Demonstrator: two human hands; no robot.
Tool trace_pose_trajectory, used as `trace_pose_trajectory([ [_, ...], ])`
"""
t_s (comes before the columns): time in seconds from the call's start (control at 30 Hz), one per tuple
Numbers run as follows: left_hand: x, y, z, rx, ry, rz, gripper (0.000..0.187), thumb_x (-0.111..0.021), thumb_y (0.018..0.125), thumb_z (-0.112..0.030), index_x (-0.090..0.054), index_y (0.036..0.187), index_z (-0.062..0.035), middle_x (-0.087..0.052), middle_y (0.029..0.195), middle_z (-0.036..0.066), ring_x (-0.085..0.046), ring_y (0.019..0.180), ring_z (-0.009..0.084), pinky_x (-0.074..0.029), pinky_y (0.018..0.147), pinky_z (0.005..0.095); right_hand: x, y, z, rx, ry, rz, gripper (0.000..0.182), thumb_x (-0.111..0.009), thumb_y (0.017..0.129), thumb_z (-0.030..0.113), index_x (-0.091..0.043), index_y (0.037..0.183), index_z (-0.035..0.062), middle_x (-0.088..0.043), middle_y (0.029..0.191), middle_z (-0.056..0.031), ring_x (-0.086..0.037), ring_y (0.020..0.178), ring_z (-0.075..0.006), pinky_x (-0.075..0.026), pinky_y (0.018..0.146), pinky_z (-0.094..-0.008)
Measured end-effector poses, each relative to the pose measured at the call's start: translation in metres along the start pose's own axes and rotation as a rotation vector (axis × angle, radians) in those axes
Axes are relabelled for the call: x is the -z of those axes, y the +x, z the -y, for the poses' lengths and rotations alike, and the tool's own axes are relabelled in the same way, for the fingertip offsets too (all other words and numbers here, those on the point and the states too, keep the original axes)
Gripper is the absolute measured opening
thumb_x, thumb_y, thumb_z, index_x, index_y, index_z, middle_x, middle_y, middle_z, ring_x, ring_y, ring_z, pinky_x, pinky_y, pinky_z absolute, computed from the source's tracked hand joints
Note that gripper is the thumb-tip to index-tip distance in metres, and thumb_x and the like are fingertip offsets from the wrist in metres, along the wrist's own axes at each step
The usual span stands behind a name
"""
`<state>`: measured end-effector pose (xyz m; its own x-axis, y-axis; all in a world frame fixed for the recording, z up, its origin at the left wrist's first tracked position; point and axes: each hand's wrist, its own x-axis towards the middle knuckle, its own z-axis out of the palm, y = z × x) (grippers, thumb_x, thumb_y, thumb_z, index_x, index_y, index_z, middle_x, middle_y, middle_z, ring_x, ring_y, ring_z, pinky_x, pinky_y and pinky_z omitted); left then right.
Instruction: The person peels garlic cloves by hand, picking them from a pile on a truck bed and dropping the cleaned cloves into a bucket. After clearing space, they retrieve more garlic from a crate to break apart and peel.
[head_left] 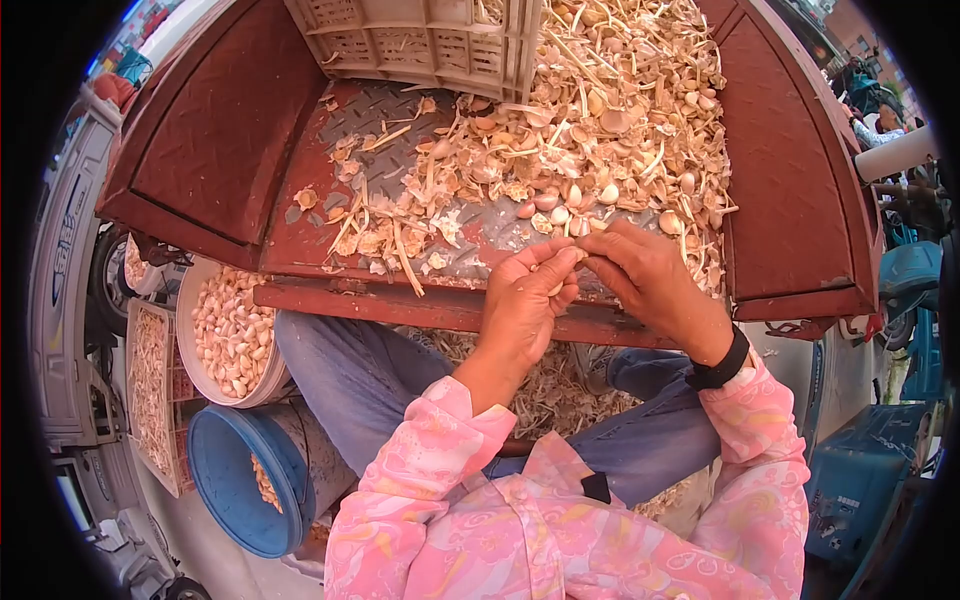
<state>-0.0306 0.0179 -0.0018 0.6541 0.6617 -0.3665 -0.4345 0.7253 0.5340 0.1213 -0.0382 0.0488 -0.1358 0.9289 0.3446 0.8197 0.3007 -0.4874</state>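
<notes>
Over the front edge of a red metal cart bed [400, 285], both my hands meet at the fingertips. My left hand [532, 295] is closed, palm up, with a pale garlic clove [556, 289] showing among its fingers. Thumb and fingers of my right hand [645, 278] pinch at the same spot, by the left thumb tip; what they grip is mostly hidden. Just beyond the hands lie several loose garlic cloves [574, 196]. Around these spreads a heap of garlic skins and dry stalks [620, 120].
A cream plastic crate [420, 50] stands tilted at the back of the bed. On the left are a white bucket [190, 340] of cloves, a blue bucket [230, 470] and a crate [150, 390] of garlic. Parked vehicles flank both sides, including a teal one [860, 480].
</notes>
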Motion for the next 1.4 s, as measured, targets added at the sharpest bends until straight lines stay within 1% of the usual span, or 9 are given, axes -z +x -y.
trace_pose_trajectory([
  [0.27, -0.012, -0.006, 0.011, -0.139, 0.12, -0.102, 0.023, -0.063, 0.084, -0.008, -0.057, 0.104, 0.001, -0.063, 0.085, 0.004, -0.057, 0.067, 0.0054, -0.048, 0.058, 0.0161, -0.009, -0.008, 0.009, -0.016, -0.426, 0.079, 0.013, -0.055, 0.078, 0.008, -0.046, 0.085, 0.0014, -0.047, 0.075, -0.012, -0.057, 0.068, -0.0298, -0.047, 0.056, -0.0366],
  [0.43, -0.019, -0.017, 0.008, -0.271, 0.342, -0.004, 0.021, -0.063, 0.084, -0.008, -0.058, 0.102, 0.0005, -0.062, 0.084, 0.003, -0.057, 0.068, 0.0066, -0.047, 0.057, 0.0172, 0.004, -0.006, 0.001, -0.195, -0.155, 0.126, 0.014, -0.052, 0.084, 0.014, -0.046, 0.083, 0.0012, -0.053, 0.073, -0.0189, -0.057, 0.067, -0.0355, -0.045, 0.058, -0.043],
  [0.53, -0.009, -0.015, -0.003, -0.074, 0.036, 0.09, 0.02, -0.061, 0.085, -0.013, -0.057, 0.101, -0.0008, -0.063, 0.083, 0.005, -0.058, 0.068, 0.0095, -0.047, 0.054, 0.0193, 0.012, 0.008, -0.018, -0.286, -0.261, 0.056, 0.013, -0.052, 0.085, 0.015, -0.048, 0.083, 0.0023, -0.056, 0.075, -0.0179, -0.058, 0.07, -0.0359, -0.045, 0.06, -0.0442],
  [0.63, 0.002, -0.012, -0.012, 0.166, -0.251, 0.057, 0.02, -0.056, 0.088, -0.016, -0.054, 0.1, -0.0008, -0.062, 0.09, 0.013, -0.06, 0.068, 0.0137, -0.051, 0.054, 0.0183, 0.015, 0.032, -0.061, -0.169, -0.439, -0.114, 0.011, -0.053, 0.082, 0.014, -0.051, 0.084, 0.0032, -0.057, 0.075, -0.0156, -0.058, 0.072, -0.0356, -0.045, 0.061, -0.0442],
  [0.67, 0.001, -0.012, -0.015, 0.241, -0.269, 0.017, 0.019, -0.054, 0.089, -0.019, -0.052, 0.098, -0.0031, -0.06, 0.091, 0.015, -0.06, 0.067, 0.0169, -0.052, 0.051, 0.0199, 0.012, 0.039, -0.068, -0.195, -0.485, -0.043, 0.013, -0.054, 0.081, 0.014, -0.05, 0.086, 0.0037, -0.056, 0.076, -0.0145, -0.058, 0.074, -0.0348, -0.045, 0.062, -0.0438],
  [0.83, 0.005, -0.013, -0.022, 0.187, -0.171, -0.025, 0.014, -0.057, 0.087, -0.015, -0.053, 0.096, -0.0054, -0.06, 0.087, 0.013, -0.057, 0.063, 0.0134, -0.046, 0.043, 0.0171, 0.002, 0.054, -0.079, -0.276, -0.622, 0.194, 0.023, -0.061, 0.075, 0.017, -0.052, 0.093, 0.0059, -0.057, 0.082, -0.012, -0.058, 0.079, -0.0331, -0.044, 0.065, -0.0443],
  [1.07, 0.004, -0.006, -0.013, 0.171, -0.133, 0.042, 0.014, -0.059, 0.086, -0.011, -0.056, 0.097, -0.003, -0.059, 0.083, 0.01, -0.046, 0.054, 0.0046, -0.03, 0.036, 0.0125, -0.004, 0.034, -0.072, -0.236, -0.5, 0.006, 0.016, -0.06, 0.073, 0.014, -0.055, 0.085, 0.004, -0.057, 0.085, -0.0153, -0.06, 0.077, -0.035, -0.046, 0.064, -0.045],
  [1.13, 0.004, -0.007, -0.014, 0.175, -0.1, 0.043, 0.017, -0.059, 0.086, -0.011, -0.056, 0.1, -0.0023, -0.059, 0.083, 0.009, -0.045, 0.054, 0.0045, -0.03, 0.036, 0.0125, -0.003, 0.046, -0.069, -0.339, -0.568, 0.129, 0.019, -0.058, 0.076, 0.015, -0.054, 0.091, 0.0052, -0.058, 0.091, -0.0141, -0.059, 0.084, -0.0332, -0.045, 0.068, -0.0434],
  [1.4, 0.001, -0.009, -0.014, 0.11, 0.008, 0.029, 0.022, -0.058, 0.086, -0.011, -0.056, 0.106, -0.0016, -0.059, 0.083, 0.007, -0.045, 0.054, 0.003, -0.03, 0.036, 0.012, -0.007, 0.045, -0.087, -0.248, -0.534, 0.058, 0.016, -0.056, 0.076, 0.013, -0.054, 0.089, 0.0043, -0.06, 0.079, -0.016, -0.059, 0.076, -0.0356, -0.045, 0.066, -0.0449],
])
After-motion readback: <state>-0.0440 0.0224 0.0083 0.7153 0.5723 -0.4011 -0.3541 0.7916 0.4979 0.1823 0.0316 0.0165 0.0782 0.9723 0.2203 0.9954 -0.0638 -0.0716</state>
